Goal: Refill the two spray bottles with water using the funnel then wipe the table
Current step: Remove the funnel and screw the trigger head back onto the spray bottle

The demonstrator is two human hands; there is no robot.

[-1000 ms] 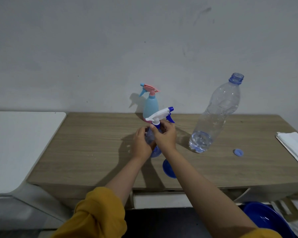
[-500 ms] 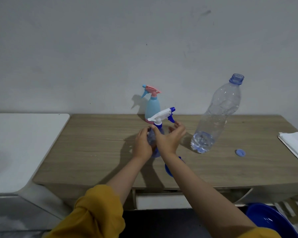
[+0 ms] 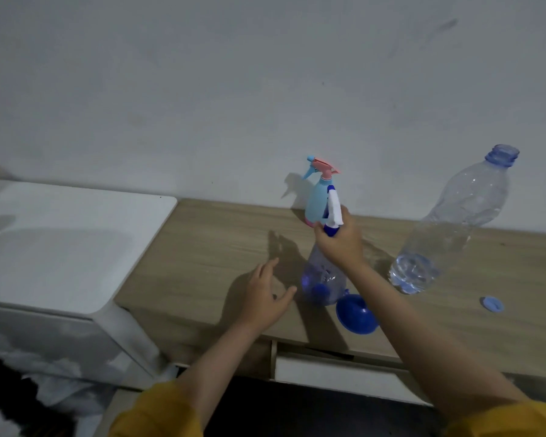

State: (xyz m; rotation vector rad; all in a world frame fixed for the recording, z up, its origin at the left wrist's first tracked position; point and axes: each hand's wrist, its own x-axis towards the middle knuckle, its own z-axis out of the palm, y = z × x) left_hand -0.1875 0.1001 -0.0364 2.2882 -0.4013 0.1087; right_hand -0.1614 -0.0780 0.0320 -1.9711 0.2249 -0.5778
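**Wooden table, second sprayer capped and in hand**

Wood-grain table (image 3: 202, 247) runs under both your arms, with a drawer front showing just below its near edge. Nearest you on it lies the blue funnel (image 3: 356, 313), on its side and just beside the clear spray bottle (image 3: 323, 282), likely set down because pouring is finished. Your left hand (image 3: 265, 298) hovers just left of that bottle with fingers spread and nothing in it. Your right hand (image 3: 341, 244) wraps the bottle's neck right under the white-and-blue trigger head (image 3: 334, 209), a grip that suits tightening the head or lifting the bottle aside. To the right stands the big water bottle (image 3: 448, 234), uncapped, only a little water left in its base; its blue cap (image 3: 492, 303) lies apart on the wood. Farther back, close to the wall, stands the pale blue spray bottle (image 3: 317, 200) with its pink trigger. A white cabinet top (image 3: 60, 241) adjoins the table on the left, and a plain grey wall (image 3: 265, 89) closes the scene. Wiping seems still ahead.
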